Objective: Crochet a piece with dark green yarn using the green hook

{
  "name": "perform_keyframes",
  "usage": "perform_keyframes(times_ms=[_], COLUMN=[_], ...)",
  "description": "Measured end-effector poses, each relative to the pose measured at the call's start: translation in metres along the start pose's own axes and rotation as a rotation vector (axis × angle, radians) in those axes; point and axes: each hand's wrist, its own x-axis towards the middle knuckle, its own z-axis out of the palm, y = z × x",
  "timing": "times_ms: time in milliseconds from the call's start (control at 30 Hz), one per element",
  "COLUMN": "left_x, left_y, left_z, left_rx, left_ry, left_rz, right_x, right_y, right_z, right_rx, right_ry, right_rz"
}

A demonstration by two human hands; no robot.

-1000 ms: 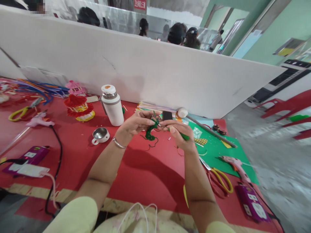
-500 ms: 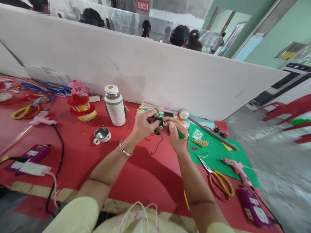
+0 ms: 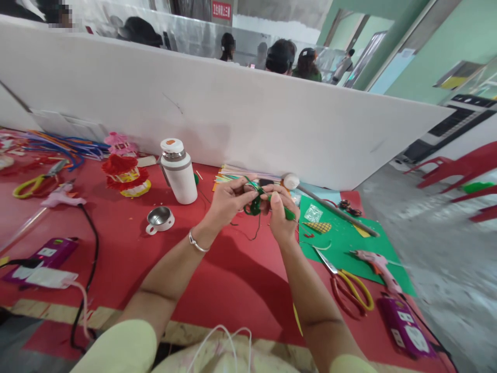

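Green pipe cleaner (image 3: pixel 254 206) pinched between both hands' fingers (image 3: pixel 241 192).

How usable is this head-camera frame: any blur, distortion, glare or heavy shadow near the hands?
Head view: the left hand and right hand are sharp, and the green wire between them is readable; wide-lens bending curves the white partition; soft arm shadows fall on the red table; no glare on the flask; faces behind the partition are blurred.
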Motion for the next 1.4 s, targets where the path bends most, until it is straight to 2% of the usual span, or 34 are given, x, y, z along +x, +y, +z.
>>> perform_keyframes(times_ms=[67, 133, 233, 300, 400, 467, 533, 633, 733, 767, 833, 900, 933, 1000, 1100, 1233, 1400], left_x=[0.002, 0.002, -0.003, -0.006, -0.004, 0.0, 0.003, 0.003, -0.004, -0.006, -0.01, -0.01, -0.007, -0.001, 0.01, 0.015, 0.014], left_y=[-0.001, -0.002, -0.003, -0.002, 0.004, 0.008, 0.009, 0.005, -0.001, -0.003, -0.003, 0.0, 0.002, 0.006, 0.008, 0.009, 0.013], left_z=[-0.002, 0.0, 0.008, 0.012, 0.008, 0.001, -0.004, -0.004, 0.007, 0.011, 0.016, 0.015, 0.012, 0.001, -0.016, -0.028, -0.03], left_rx=[-0.121, -0.093, 0.026, -0.077, -0.324, -0.398, -0.404, -0.283, 0.022, 0.111, 0.091, -0.123, -0.238, -0.383, -0.445, -0.437, -0.373], left_ry=[-0.074, -0.033, 0.127, 0.153, 0.026, -0.058, -0.074, -0.036, 0.117, 0.179, 0.223, 0.167, 0.09, -0.04, -0.194, -0.305, -0.332], left_rz=[-0.11, -0.074, 0.067, 0.041, -0.161, -0.28, -0.298, -0.179, 0.043, 0.105, 0.123, -0.005, -0.106, -0.277, -0.433, -0.511, -0.484], right_x=[0.0, -0.001, -0.007, -0.012, -0.016, -0.014, -0.01, -0.004, -0.005, -0.007, -0.011, -0.015, -0.016, -0.014, -0.007, 0.003, 0.012], right_y=[-0.001, -0.001, 0.001, 0.005, 0.011, 0.012, 0.011, 0.007, 0.004, 0.003, 0.004, 0.006, 0.007, 0.01, 0.013, 0.012, 0.006], right_z=[-0.001, 0.002, 0.013, 0.022, 0.027, 0.024, 0.019, 0.013, 0.016, 0.018, 0.023, 0.026, 0.025, 0.019, 0.005, -0.013, -0.025], right_rx=[0.02, 0.011, -0.019, -0.036, -0.047, -0.041, -0.01, 0.043, 0.02, -0.013, -0.098, -0.161, -0.167, -0.119, 0.015, 0.058, -0.05], right_ry=[-0.055, -0.074, 0.079, 0.164, 0.176, 0.153, 0.114, 0.022, 0.023, 0.068, 0.157, 0.188, 0.175, 0.118, -0.014, -0.164, -0.298], right_rz=[0.001, 0.036, 0.06, -0.019, -0.145, -0.169, -0.132, -0.004, 0.098, 0.085, -0.037, -0.173, -0.205, -0.163, -0.027, -0.043, -0.175])
